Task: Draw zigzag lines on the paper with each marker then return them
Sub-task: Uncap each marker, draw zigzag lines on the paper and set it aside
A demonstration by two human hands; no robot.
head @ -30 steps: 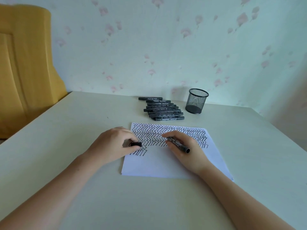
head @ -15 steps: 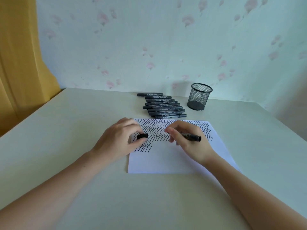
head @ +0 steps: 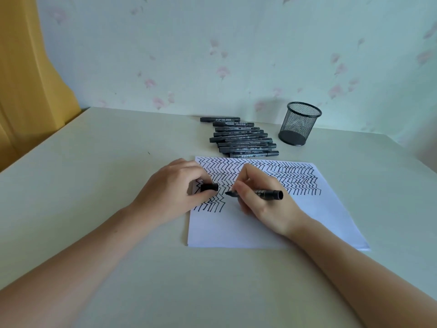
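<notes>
A white sheet of paper (head: 260, 228) lies on the table, its upper half filled with rows of black zigzag lines. My right hand (head: 262, 202) grips an uncapped black marker (head: 267, 193), lying nearly level with its tip pointing left just above the paper. My left hand (head: 172, 192) rests on the sheet's left edge and pinches the marker's black cap (head: 209, 187). The cap's open end faces the tip, a short gap apart. Several capped black markers (head: 241, 138) lie in a row behind the paper.
An empty black mesh pen cup (head: 299, 124) stands at the back right, near the wall. A yellow chair back (head: 26, 86) rises past the table's left edge. The pale table (head: 94, 176) stretches wide around the paper.
My right hand has turned the marker from slanting down-right to nearly level, its tip now showing and pointing at the cap. The left hand keeps its hold on the cap.
</notes>
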